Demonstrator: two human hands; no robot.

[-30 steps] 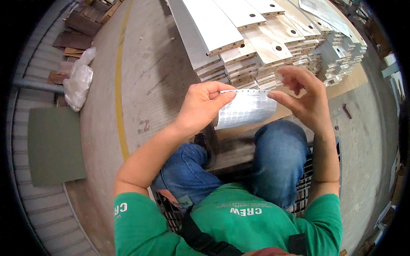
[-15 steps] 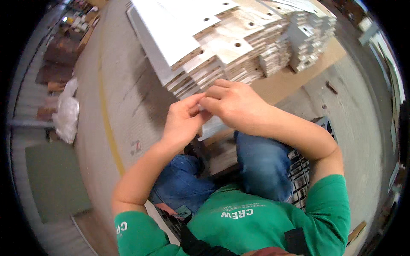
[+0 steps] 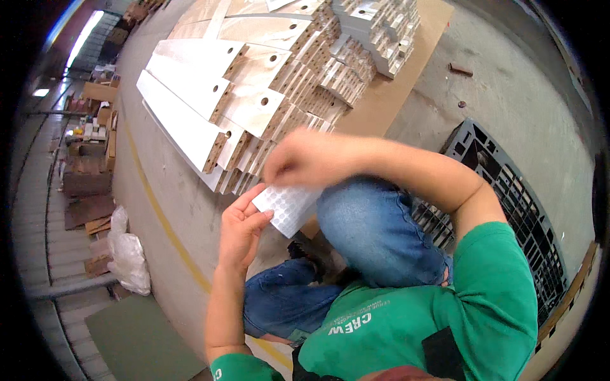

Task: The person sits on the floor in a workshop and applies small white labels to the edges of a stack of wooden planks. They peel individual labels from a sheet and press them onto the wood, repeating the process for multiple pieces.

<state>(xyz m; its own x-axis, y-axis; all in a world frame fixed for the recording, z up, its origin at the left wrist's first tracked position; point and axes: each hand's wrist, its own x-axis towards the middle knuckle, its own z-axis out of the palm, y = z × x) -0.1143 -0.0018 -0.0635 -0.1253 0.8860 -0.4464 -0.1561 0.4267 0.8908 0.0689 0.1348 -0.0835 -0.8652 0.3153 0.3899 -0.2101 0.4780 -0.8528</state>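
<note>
My left hand (image 3: 243, 221) pinches a white sheet of small round stickers (image 3: 289, 211) between thumb and fingers, above my bent knees. Just over the sheet's far edge, my right hand (image 3: 304, 159) is blurred, its fingers curled together. Anything in those fingers is hidden or too small to make out. Close beyond both hands is a large stack of white-faced boards (image 3: 190, 95) with stepped ends and round holes. Small dark holes run along the boards' brown cut edges.
Brown sheet material (image 3: 387, 105) lies under the stack. A black plastic pallet (image 3: 508, 190) is on the floor to my right. At the left are a yellow floor line (image 3: 166, 222), a clear plastic bundle (image 3: 129, 257), a green panel (image 3: 143, 340) and piled boxes.
My hands, close together before, have come apart, and the sticker sheet now shows fully in my left hand. The view has turned, so the stack appears further left and more of the pallet shows.
</note>
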